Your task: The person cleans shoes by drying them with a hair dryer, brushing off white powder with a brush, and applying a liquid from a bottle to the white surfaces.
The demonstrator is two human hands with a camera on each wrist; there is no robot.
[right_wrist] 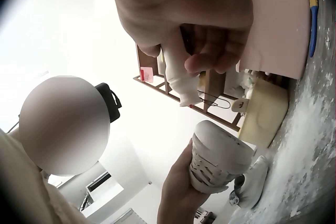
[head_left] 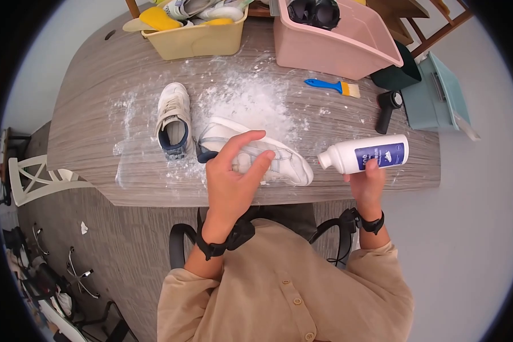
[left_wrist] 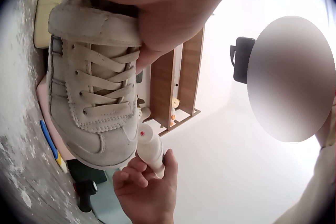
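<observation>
A white lace-up sneaker (head_left: 293, 165) with a dark blue heel lining is gripped by my left hand (head_left: 232, 181) around its heel end. In the left wrist view its laces (left_wrist: 105, 79) and worn toe show up close. My right hand (head_left: 367, 187) holds a white plastic bottle (head_left: 341, 155) with a blue label, tilted sideways, its nozzle pointing toward the sneaker's toe. A small red spot marks the nozzle tip (left_wrist: 142, 133). The matching sneaker (head_left: 174, 114) stands on the table left of my left hand, toe pointing away.
White powder (head_left: 251, 102) is spread over the wooden table (head_left: 85, 114). Behind stand a yellow bin (head_left: 196, 44) of shoes and a pink bin (head_left: 330, 54). A blue-handled brush (head_left: 330, 85), a black handheld device (head_left: 387, 111) and a light blue bin (head_left: 433, 102) lie to the right.
</observation>
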